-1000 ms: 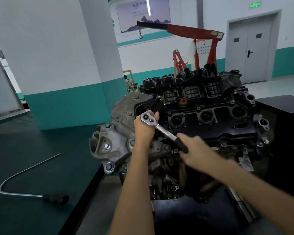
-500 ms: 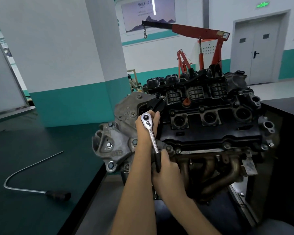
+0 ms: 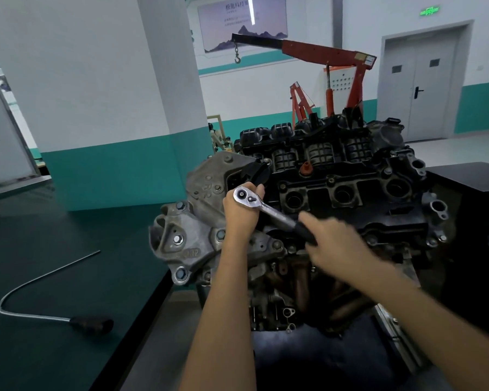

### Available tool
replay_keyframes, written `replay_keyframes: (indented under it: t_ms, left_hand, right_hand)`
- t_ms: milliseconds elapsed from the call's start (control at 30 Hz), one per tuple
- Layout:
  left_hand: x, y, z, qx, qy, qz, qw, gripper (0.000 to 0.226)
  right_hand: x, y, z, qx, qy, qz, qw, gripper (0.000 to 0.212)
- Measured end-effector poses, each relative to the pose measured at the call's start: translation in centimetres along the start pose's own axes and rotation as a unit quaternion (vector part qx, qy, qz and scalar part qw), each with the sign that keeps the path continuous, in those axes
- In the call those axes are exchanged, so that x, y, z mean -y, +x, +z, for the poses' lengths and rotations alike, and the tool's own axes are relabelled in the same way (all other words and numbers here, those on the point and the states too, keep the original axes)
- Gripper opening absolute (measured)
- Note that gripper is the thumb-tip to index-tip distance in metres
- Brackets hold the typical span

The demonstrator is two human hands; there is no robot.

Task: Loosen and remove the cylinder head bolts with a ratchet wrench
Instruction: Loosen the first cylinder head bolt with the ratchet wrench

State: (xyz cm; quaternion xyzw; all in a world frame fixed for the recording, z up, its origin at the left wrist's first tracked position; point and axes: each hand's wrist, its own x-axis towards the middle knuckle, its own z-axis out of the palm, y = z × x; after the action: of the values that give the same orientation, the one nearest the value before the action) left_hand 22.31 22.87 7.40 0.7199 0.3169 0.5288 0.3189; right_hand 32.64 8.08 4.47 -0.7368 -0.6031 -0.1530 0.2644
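At the engine's (image 3: 350,176) near-left corner, the left hand (image 3: 239,214) curled its fingers (image 3: 258,191) round the ratchet wrench's (image 3: 274,214) head. The right hand (image 3: 338,244), blurred, gripped its black handle, forearm outstretched.

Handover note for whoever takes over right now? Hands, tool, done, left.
Left hand grips the head of the ratchet wrench, steadying it on the engine's left end.
Right hand grips the black handle; blurred.
Bolt under the wrench head: hidden by the left hand.
Done: no removed bolts in view.
Left: work this bolt out, then the rest.
Bent rod tool lies on the green bench.
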Motion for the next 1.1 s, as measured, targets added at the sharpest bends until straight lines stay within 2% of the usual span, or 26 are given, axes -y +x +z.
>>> replay_keyframes:
  t_ms: [67,100,167,267,400,533,600,667,700,767,833,867,933,1000,1100]
  left_hand:
    - [-0.1,0.0,0.0,-0.004,0.015,0.005,1.000,0.039]
    - [-0.1,0.0,0.0,-0.008,0.024,0.009,1.000,0.039]
    - [0.0,0.0,0.0,-0.012,0.033,0.018,0.999,0.039]
    - [0.0,0.1,-0.1,-0.012,0.042,0.014,0.999,0.039]
    - [0.1,0.1,-0.2,0.011,0.010,0.015,1.000,0.039]
    - [0.2,0.2,-0.3,0.034,0.010,0.011,0.999,0.045]
    - [0.2,0.2,-0.1,0.025,0.001,0.003,1.000,0.048]
    - [0.2,0.3,0.0,0.011,-0.010,-0.002,1.000,0.048]
    - [0.1,0.3,0.0,0.006,-0.004,-0.004,1.000,0.047]
    - [0.0,0.3,0.2,0.002,0.014,-0.011,1.000,0.042]
    - [0.0,0.3,0.2,-0.007,0.023,-0.006,1.000,0.040]
    - [0.0,0.4,0.2,-0.013,0.030,0.000,0.999,0.040]
    - [0.3,0.4,0.2,-0.020,0.036,0.011,0.999,0.041]
    - [0.4,0.4,0.1,-0.018,0.031,0.013,0.999,0.042]
    - [0.4,0.4,0.0,0.000,0.023,0.010,1.000,0.041]
  right_hand:
    - [3.8,-3.0,3.2,0.013,0.189,0.068,0.979,0.030]
    - [5.7,-3.6,4.5,0.007,0.239,0.091,0.967,0.027]
    - [8.4,-3.8,6.4,-0.011,0.280,0.131,0.951,0.023]
    - [9.0,-3.7,6.9,-0.019,0.305,0.139,0.942,0.031]
    - [3.9,-2.7,3.3,0.039,0.213,0.059,0.975,0.029]
    - [-2.4,2.2,-2.0,0.070,0.033,-0.041,0.996,0.032]
    - [-3.0,4.0,-3.3,0.062,-0.053,-0.080,0.993,0.033]
    - [-2.5,3.6,-2.8,0.028,-0.090,-0.071,0.993,0.036]
    - [-1.9,2.5,-2.0,0.009,-0.082,-0.050,0.995,0.038]
    - [0.3,-0.6,0.6,-0.007,0.044,0.016,0.999,0.037]
    - [3.6,-3.0,3.4,0.005,0.195,0.074,0.978,0.029]
    - [5.4,-3.5,4.6,-0.003,0.235,0.095,0.967,0.026]
    - [8.1,-3.8,6.6,-0.030,0.261,0.132,0.956,0.023]
    - [9.1,-3.8,7.3,-0.040,0.275,0.138,0.951,0.029]
    - [6.6,-3.3,5.7,0.004,0.268,0.104,0.958,0.029]
